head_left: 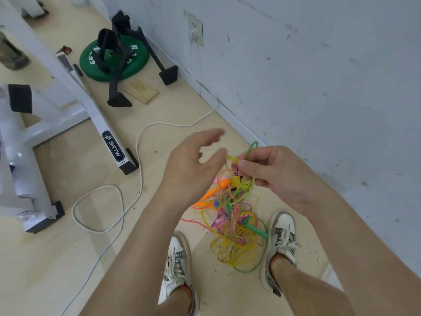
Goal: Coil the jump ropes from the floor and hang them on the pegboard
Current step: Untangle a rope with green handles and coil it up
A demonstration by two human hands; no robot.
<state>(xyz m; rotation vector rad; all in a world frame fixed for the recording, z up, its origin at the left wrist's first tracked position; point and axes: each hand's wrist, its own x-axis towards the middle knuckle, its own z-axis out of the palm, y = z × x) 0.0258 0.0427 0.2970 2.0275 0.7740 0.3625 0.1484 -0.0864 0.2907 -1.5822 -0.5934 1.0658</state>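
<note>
A tangle of thin jump ropes (237, 226) in yellow, green, orange and pink lies on the floor between my two shoes. Some strands rise from it to my right hand (271, 172), which pinches a green rope loop (251, 149) and yellow strands between thumb and fingers. Beside it, my left hand (193, 165) hovers with fingers spread and holds nothing. Orange and green handles show in the pile. No pegboard is in view.
A white wall (319, 76) runs along the right. A white cable (136, 156) snakes over the floor from a wall socket (195, 30). A white exercise frame (68, 92) stands at left. Behind it lie a green weight plate (114, 58), black stands and a wooden block (141, 91).
</note>
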